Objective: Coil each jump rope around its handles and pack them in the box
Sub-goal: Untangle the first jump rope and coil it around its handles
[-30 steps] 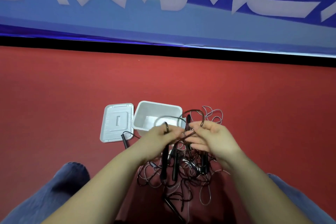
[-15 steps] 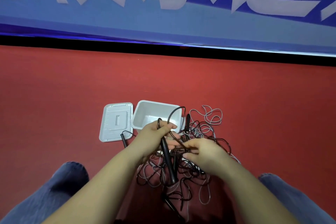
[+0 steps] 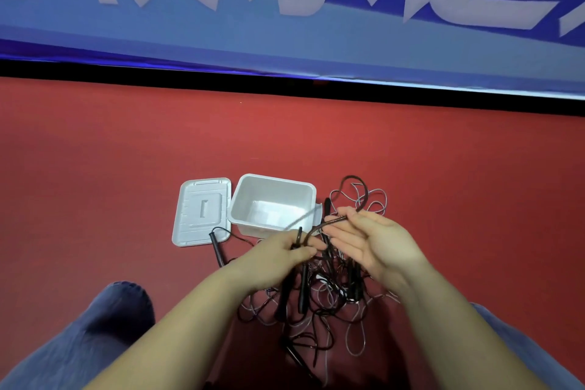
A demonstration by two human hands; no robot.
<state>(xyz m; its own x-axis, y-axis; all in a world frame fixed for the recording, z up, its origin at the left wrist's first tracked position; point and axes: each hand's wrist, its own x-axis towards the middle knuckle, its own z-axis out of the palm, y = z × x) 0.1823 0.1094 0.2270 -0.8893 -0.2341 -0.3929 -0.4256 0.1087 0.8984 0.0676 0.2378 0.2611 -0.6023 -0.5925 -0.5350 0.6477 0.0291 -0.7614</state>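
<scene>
At 6 o'clock of the empty box (image 3: 272,203), left hand (image 3: 272,258) grips paired handles (image 3: 292,291) over the rope tangle (image 3: 319,304); right hand (image 3: 370,239), now palm-up with fingers loosely hooking the cord (image 3: 354,191), has swung from low to 1 o'clock, adding a wrap.

Likely a sports hall or event venue: red floor (image 3: 126,168), blue lettered banner (image 3: 285,25) along the wall.
</scene>
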